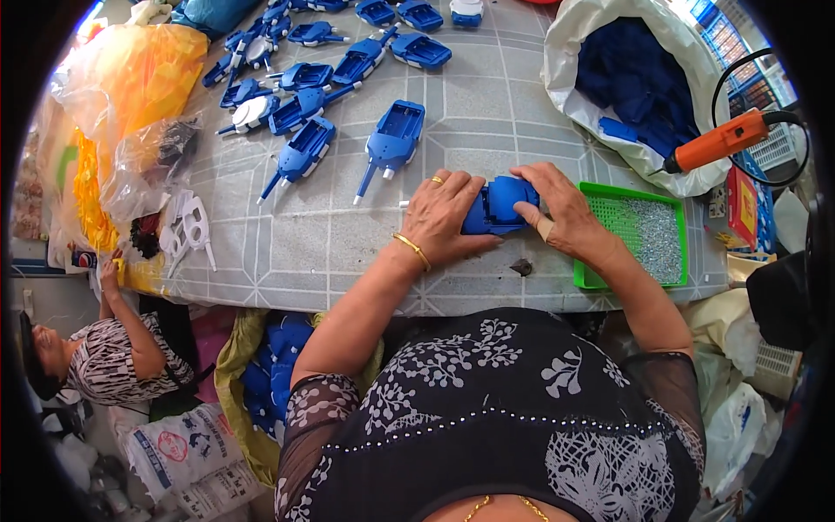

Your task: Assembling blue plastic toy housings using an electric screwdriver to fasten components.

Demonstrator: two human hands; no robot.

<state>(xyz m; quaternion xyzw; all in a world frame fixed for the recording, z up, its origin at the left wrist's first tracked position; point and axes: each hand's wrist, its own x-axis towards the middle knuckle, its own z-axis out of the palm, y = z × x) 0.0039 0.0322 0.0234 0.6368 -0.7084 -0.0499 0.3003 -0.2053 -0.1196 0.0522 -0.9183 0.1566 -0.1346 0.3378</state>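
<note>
On the table in front of me lies a blue plastic toy housing [502, 204], on its side of the cloth near the front edge. My left hand [442, 209] wraps over its left part, fingers on top and thumb along the near edge; a pale tip pokes out left of the hand. My right hand [564, 209] closes on the right end, with a rounded blue piece between thumb and fingers. Similar blue toy housings with long barrels, one [396, 139] just beyond my hands, lie open side up. A small dark lump [522, 267] sits below my hands.
A green tray [584, 277] of small metal screws stands right of my hands. Above it hangs an orange electric screwdriver [722, 143] on a black cable. A white sack [565, 83] holds blue parts. Plastic bags [165, 70] and white frames [188, 230] lie left; another person [122, 357] is beyond.
</note>
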